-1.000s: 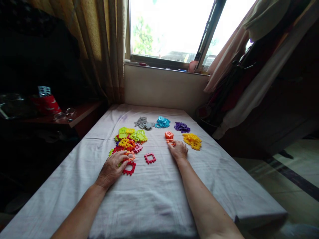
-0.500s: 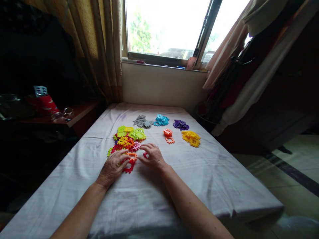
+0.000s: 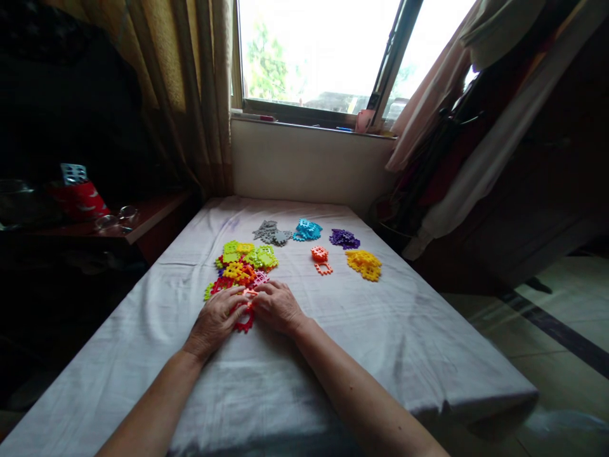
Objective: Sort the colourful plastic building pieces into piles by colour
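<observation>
On the cloth-covered table lies a mixed pile of toothed plastic pieces, mostly lime, yellow, red and orange. At its near edge my left hand rests with curved fingers on a red piece. My right hand is closed at the fingertips on an orange piece beside the left fingers. A pink piece lies just beyond the right fingers.
Sorted piles lie farther back: grey, light blue, purple, yellow and orange. A side table at the left holds glasses and a red container.
My right hand has moved left and closed its fingers on the orange piece, near my left hand. The left hand has barely moved.
</observation>
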`<state>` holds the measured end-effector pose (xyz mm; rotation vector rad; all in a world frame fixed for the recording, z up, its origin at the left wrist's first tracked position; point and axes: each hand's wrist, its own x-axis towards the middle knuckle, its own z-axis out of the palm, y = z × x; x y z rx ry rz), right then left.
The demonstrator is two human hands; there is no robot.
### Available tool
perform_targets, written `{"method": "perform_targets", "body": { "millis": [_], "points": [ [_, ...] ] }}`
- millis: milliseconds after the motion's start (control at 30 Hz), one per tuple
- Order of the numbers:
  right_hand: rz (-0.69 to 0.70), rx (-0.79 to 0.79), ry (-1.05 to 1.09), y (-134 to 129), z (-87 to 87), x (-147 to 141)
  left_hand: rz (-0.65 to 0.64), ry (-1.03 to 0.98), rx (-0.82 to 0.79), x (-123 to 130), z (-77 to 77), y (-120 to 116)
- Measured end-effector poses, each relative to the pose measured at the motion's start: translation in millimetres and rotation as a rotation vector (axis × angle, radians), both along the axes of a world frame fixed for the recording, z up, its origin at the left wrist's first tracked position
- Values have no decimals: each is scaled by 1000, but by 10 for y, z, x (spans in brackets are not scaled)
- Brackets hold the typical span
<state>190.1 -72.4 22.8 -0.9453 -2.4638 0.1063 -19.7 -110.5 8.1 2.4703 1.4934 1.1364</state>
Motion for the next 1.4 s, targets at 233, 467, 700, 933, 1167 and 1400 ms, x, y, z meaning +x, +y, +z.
{"method": "perform_targets", "body": {
  "millis": [233, 467, 700, 933, 1167, 1400],
  "points": [
    [-321, 26, 157, 134, 60, 363, 103, -40, 34, -23, -44, 1],
    [-956, -72, 72, 370, 90, 1100, 65, 17, 22, -34, -67, 18],
    [-1005, -117, -41, 467, 62, 1160, 70, 20, 19, -34, -66, 15],
    [-991, -166, -79, 573, 16, 1143, 146, 5, 48, -49, -84, 25],
    [-1097, -113, 34, 540, -27, 1201, 287, 2, 65, -70, -71, 44],
    [-594, -97, 82, 413, 200, 466, 334, 50, 31, -56, -99, 51]
  ]
}}
